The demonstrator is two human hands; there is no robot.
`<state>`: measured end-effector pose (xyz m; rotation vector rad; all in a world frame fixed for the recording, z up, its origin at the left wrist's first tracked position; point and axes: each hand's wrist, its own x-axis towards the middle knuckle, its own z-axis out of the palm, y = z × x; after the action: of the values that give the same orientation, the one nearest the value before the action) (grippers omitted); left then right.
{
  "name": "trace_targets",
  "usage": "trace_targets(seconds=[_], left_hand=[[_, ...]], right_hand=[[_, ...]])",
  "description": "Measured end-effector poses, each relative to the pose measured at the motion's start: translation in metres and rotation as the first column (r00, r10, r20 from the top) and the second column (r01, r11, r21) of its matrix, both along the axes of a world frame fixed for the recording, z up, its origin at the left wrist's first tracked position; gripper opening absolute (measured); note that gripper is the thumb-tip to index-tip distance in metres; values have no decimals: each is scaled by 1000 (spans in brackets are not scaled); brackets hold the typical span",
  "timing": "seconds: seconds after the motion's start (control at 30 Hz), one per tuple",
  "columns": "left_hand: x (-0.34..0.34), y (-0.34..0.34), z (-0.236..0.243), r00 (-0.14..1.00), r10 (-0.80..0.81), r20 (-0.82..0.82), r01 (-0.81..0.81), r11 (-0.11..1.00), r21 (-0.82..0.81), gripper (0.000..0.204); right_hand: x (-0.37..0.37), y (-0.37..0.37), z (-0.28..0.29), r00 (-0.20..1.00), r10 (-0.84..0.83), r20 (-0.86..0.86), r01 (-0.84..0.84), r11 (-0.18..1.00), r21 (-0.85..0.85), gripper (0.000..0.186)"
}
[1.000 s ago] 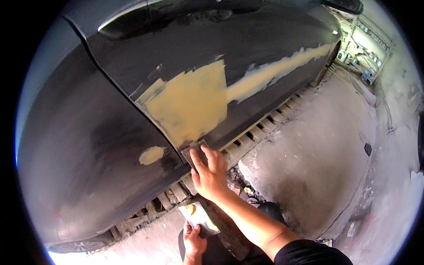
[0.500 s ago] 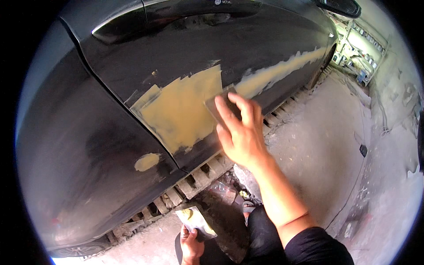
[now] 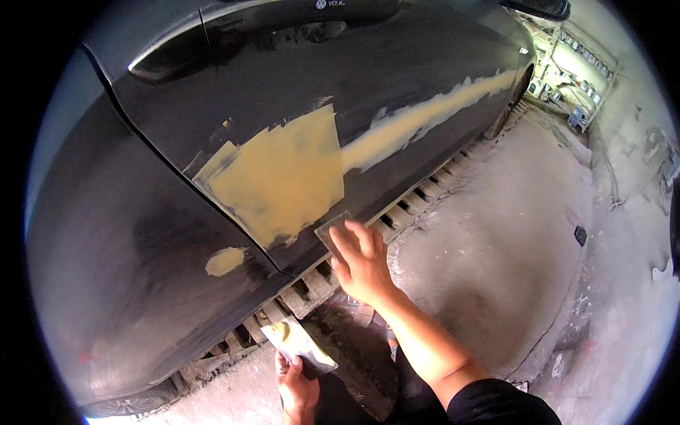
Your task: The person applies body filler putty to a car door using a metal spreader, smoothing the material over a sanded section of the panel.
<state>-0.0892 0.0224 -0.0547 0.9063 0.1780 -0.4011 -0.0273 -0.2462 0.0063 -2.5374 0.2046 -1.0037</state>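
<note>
My right hand (image 3: pixel 365 269) is closed on a thin dark spreader (image 3: pixel 330 229), fingers pressed on its back, by the lower edge of the black car door (image 3: pixel 425 64). Above it, a broad patch of yellow body filler (image 3: pixel 283 173) covers the door's lower part, with a longer streak of filler (image 3: pixel 418 122) running on to the right. My left hand (image 3: pixel 297 388), lower down, grips a pale flat mixing plate (image 3: pixel 303 347) by its near edge, thumb on top. Some yellow filler lies on the plate's upper corner. The spreader is apart from the plate.
A small filler spot (image 3: pixel 227 261) marks the panel left of the door seam. Beneath the car's sill runs a row of slatted blocks (image 3: pixel 312 294). The dusty concrete floor (image 3: pixel 489 248) stretches right to a wall, with a shelf of cans (image 3: pixel 584 60) far back.
My right hand has moved the spreader down and toward me, off the right side of the filler patch. My left hand and its plate have come up slightly. The view has shifted a little.
</note>
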Motion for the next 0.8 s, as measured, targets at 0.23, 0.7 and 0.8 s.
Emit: trace_targets(seconds=[0.23, 0.7, 0.8], left_hand=[[34, -40, 102, 996, 25, 90, -11, 988, -156, 50], [45, -26, 150, 955, -33, 295, 102, 971, -219, 50], [40, -31, 154, 956, -41, 289, 120, 958, -262, 50]], right_hand=[[-95, 53, 38, 618, 750, 236, -671, 348, 654, 42], [-149, 23, 104, 981, 29, -192, 19, 971, 240, 47], [-157, 9, 136, 974, -59, -218, 99, 979, 178, 46]])
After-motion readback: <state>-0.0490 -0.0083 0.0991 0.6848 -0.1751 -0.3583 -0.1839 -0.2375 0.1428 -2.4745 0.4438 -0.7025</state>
